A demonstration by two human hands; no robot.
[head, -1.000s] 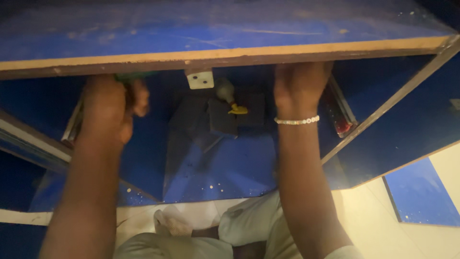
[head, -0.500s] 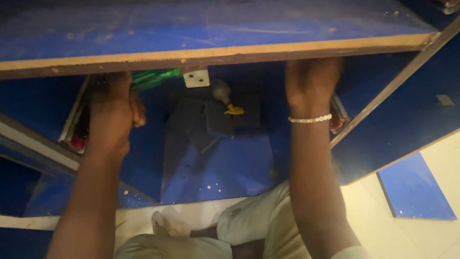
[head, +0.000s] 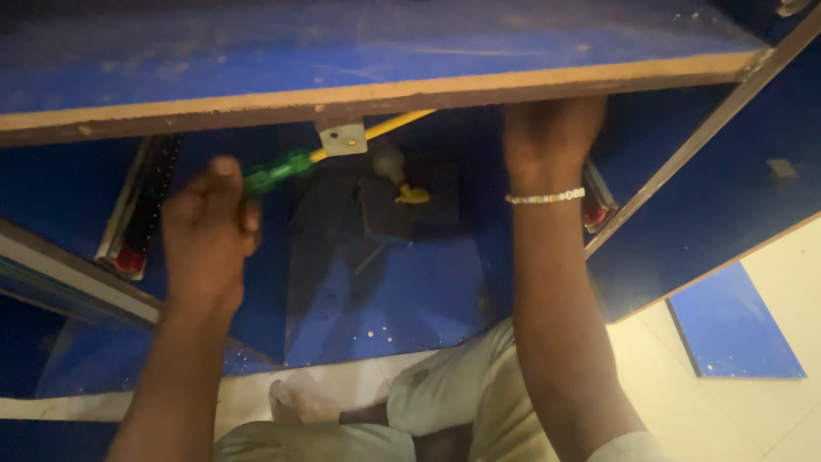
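Observation:
My left hand grips a screwdriver with a green handle and a yellow shaft that slants up to the right under a blue board with a raw wooden edge. The shaft passes a small white corner bracket fixed under that edge. My right hand, with a beaded bracelet on the wrist, reaches up beneath the board's edge; its fingers are hidden behind the board.
Metal drawer slides run along both inner sides of the blue cabinet. A dark power tool with a yellow part lies on the cabinet's blue panel. My legs in light trousers rest on a pale floor. A loose blue panel lies at right.
My left hand has moved down and out from under the board, bringing the green-handled screwdriver into full view. My right hand has stayed up under the edge.

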